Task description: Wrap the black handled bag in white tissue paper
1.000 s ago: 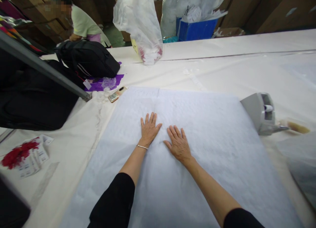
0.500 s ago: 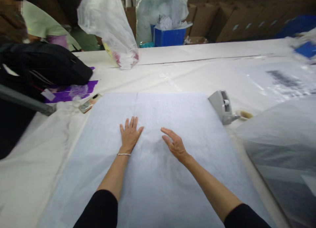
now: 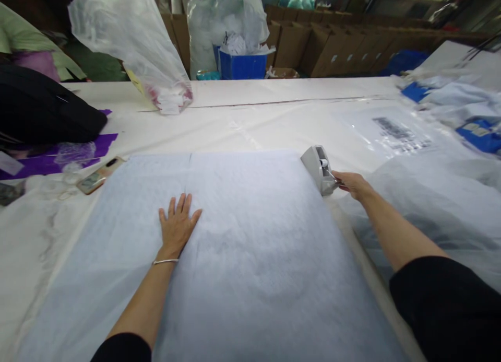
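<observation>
A large pale, thin sheet (image 3: pixel 250 236) lies spread over the white table. My left hand (image 3: pixel 177 227) rests palm down on it, fingers apart, a bracelet at the wrist. Over at the sheet's right edge, my right hand (image 3: pixel 354 185) has its fingers closed around a thin metal tool (image 3: pixel 340 183) that looks like small snips; the fingers partly hide it. Its tips are beside a grey tape dispenser (image 3: pixel 319 168), which stands at the sheet's far right corner.
A phone (image 3: pixel 99 176) lies by the sheet's far left corner, near a black bag (image 3: pixel 47 106). Behind are a clear plastic bag (image 3: pixel 133 43), a blue box (image 3: pixel 242 64) and cardboard boxes (image 3: pixel 332 48). Plastic-wrapped goods (image 3: pixel 430 195) lie at right.
My right hand has moved right from above the sheet to the dispenser and closed on the thin metal tool. My left hand stays flat on the sheet. The view has turned right.
</observation>
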A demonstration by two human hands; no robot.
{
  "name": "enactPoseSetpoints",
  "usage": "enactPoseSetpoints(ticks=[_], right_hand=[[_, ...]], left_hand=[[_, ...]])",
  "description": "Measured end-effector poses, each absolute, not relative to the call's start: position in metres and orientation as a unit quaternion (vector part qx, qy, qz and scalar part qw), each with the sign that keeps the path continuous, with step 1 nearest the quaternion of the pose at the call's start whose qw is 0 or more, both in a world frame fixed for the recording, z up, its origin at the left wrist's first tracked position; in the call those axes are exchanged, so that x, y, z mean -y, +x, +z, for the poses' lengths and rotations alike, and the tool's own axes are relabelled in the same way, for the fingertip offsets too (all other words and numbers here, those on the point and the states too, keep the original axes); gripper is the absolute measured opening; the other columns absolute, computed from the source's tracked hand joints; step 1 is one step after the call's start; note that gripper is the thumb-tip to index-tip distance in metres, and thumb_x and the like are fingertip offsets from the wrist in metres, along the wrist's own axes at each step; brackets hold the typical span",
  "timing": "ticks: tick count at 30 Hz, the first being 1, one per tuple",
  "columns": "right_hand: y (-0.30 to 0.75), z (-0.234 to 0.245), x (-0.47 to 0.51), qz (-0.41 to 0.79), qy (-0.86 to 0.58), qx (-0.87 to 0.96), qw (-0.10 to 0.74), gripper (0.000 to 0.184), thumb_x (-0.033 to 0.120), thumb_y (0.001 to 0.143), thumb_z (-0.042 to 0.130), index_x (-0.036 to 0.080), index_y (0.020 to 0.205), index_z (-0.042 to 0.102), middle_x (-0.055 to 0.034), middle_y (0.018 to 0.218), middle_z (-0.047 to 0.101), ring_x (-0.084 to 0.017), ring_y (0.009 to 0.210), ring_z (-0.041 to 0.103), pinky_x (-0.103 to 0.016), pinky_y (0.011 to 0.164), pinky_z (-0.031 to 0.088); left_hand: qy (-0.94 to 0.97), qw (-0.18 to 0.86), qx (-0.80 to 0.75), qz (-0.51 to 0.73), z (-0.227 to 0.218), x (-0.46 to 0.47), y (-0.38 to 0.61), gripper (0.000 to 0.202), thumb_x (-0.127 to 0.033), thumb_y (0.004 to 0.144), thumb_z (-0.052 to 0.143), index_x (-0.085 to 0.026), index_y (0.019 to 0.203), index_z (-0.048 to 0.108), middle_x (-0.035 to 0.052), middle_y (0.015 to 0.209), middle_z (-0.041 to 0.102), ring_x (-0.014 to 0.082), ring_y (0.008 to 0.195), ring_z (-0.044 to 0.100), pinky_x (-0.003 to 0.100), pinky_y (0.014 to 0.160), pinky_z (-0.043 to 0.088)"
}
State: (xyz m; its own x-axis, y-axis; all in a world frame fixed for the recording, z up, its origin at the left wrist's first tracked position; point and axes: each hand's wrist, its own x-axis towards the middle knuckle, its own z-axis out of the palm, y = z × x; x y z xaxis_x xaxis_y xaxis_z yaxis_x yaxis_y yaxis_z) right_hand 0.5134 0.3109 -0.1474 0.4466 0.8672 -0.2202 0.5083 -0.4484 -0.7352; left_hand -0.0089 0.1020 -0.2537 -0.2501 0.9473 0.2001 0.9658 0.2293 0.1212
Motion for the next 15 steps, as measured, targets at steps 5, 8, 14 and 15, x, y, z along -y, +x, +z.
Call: enactPoseSetpoints(ticks=[5, 8, 14, 15], right_hand=[[0.512, -0.155, -0.311, 0.317, -0.785, 0.404, 0.347, 0.009, 0.023, 0.064, 0.072, 0.016, 0.062, 0.065, -0.0003, 0.059, 0.063, -0.012, 0.058, 0.053, -0.023, 0.054, 0.037], [0.515, -0.149, -0.305, 0.304, -0.778, 0.389, 0.389, 0.008, 0.022, 0.062, 0.070, 0.017, 0.062, 0.064, 0.0008, 0.059, 0.062, -0.011, 0.059, 0.054, -0.023, 0.054, 0.040], [0.521, -0.150, -0.275, 0.297, -0.777, 0.369, 0.414, 0.012, 0.026, 0.062, 0.067, 0.019, 0.063, 0.056, 0.0035, 0.056, 0.055, -0.011, 0.053, 0.051, -0.025, 0.055, 0.050], [0.520, -0.155, -0.270, 0.302, -0.781, 0.368, 0.403, 0.013, 0.025, 0.062, 0.066, 0.020, 0.062, 0.054, 0.0034, 0.054, 0.054, -0.011, 0.051, 0.050, -0.027, 0.054, 0.051]], left_hand=[[-0.608, 0.039, 0.786, -0.104, -0.254, -0.103, -0.009, 0.060, -0.046, 0.101, 0.036, -0.023, 0.156, 0.033, 0.0092, 0.160, 0.036, 0.0322, 0.152, 0.021, 0.065, 0.120, 0.008], [-0.606, 0.039, 0.788, -0.104, -0.253, -0.103, -0.009, 0.060, -0.047, 0.101, 0.037, -0.023, 0.155, 0.034, 0.0091, 0.160, 0.036, 0.0318, 0.151, 0.021, 0.065, 0.120, 0.008], [-0.611, 0.035, 0.782, -0.116, -0.252, -0.103, -0.009, 0.060, -0.046, 0.100, 0.038, -0.021, 0.155, 0.034, 0.0099, 0.160, 0.035, 0.0329, 0.151, 0.021, 0.066, 0.120, 0.008], [-0.611, 0.033, 0.783, -0.114, -0.252, -0.103, -0.009, 0.060, -0.046, 0.100, 0.038, -0.022, 0.155, 0.034, 0.0099, 0.160, 0.035, 0.0329, 0.151, 0.021, 0.066, 0.120, 0.008]])
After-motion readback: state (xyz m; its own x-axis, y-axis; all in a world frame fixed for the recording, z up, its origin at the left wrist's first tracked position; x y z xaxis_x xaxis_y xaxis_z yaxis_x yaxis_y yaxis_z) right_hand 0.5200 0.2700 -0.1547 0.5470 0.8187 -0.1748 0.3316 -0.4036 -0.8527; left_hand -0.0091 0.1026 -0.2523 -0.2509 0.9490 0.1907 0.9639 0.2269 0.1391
